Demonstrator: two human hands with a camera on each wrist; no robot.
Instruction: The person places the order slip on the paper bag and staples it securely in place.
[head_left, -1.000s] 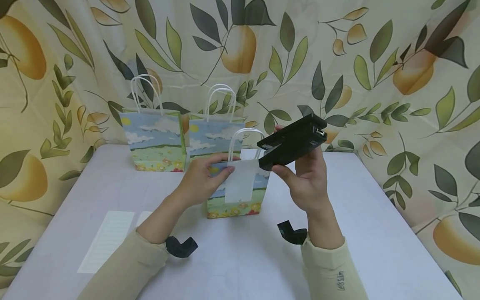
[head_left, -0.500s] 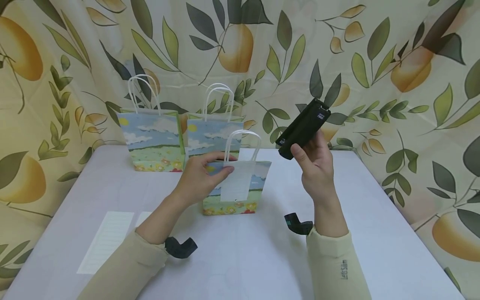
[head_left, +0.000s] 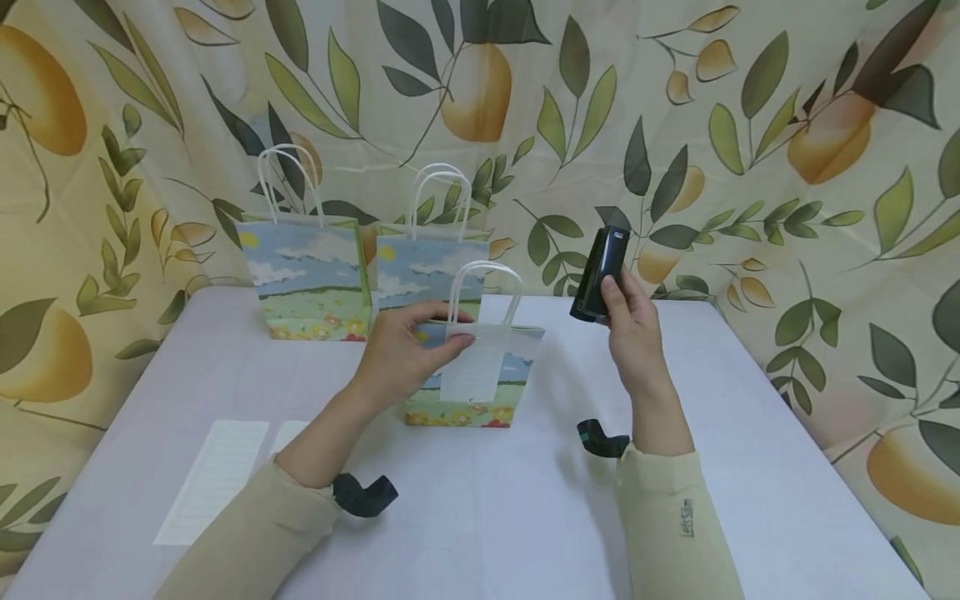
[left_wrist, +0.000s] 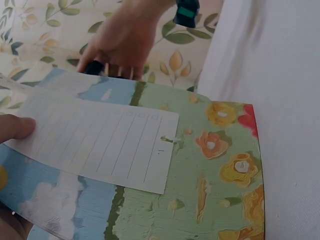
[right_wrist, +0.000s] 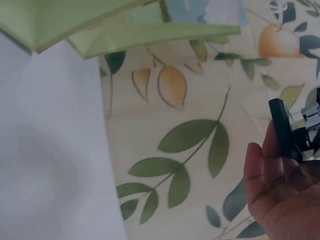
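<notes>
My left hand (head_left: 401, 350) pinches the top edge of a small paper gift bag (head_left: 517, 367), thumb in front and fingers behind. Under that thumb a lined paper slip (left_wrist: 127, 145) lies flat against the bag's front, with a small mark near its bottom edge. The bag stands on the table, white handles (head_left: 487, 265) up. To the right, raised above the table and apart from the bag, my right hand (head_left: 637, 337) grips a black stapler (head_left: 603, 267). In the right wrist view only part of the stapler (right_wrist: 284, 127) shows, held by the fingers.
Two more matching gift bags, one at left (head_left: 311, 283) and one in the middle (head_left: 427, 271), stand at the table's back. Lined slips (head_left: 213, 483) lie on the white table (head_left: 480, 533) near my left forearm. A fruit-patterned cloth (head_left: 525, 100) hangs behind.
My right hand has drawn the stapler away from the bag to the right and turned it more upright. The left hand keeps its hold on the bag and slip.
</notes>
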